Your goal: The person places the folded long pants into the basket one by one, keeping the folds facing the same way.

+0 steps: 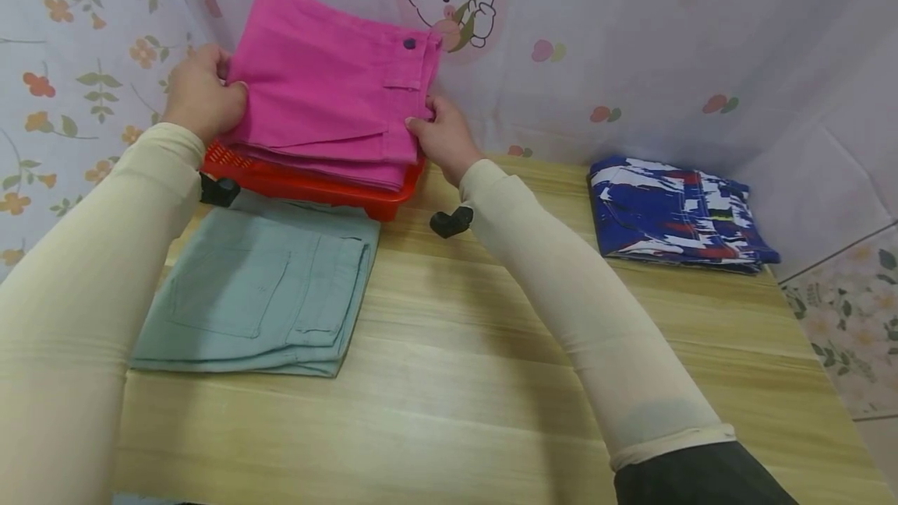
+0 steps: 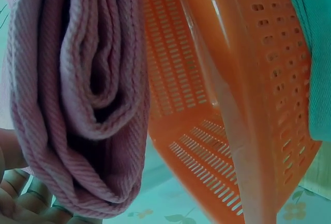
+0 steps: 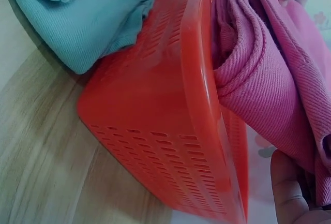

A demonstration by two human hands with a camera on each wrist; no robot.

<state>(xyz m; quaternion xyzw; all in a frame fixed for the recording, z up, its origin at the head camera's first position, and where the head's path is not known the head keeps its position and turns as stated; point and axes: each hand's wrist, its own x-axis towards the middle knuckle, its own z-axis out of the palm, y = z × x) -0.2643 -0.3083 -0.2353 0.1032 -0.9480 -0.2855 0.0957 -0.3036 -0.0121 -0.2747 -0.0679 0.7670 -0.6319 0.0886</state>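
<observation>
Folded pink pants [image 1: 316, 76] are held between my two hands over a red plastic basket [image 1: 382, 199]. My left hand [image 1: 206, 94] grips their left edge, thumb on top. At the right edge, by the waistband with its dark button, my right hand [image 1: 449, 135] pinches the cloth. Seen in the left wrist view, the thick rolled layers of the pink pants [image 2: 103, 105] hang beside the slotted basket wall [image 2: 269, 105]. In the right wrist view the pink pants [image 3: 264, 79] are at the basket's rim [image 3: 199, 79].
Folded light green pants [image 1: 259, 294] lie on the wooden table [image 1: 449, 380] just in front of the basket, touching it. Folded blue, white and red patterned clothing [image 1: 680, 213] lies at the right. A printed curtain [image 1: 631, 37] hangs behind the table.
</observation>
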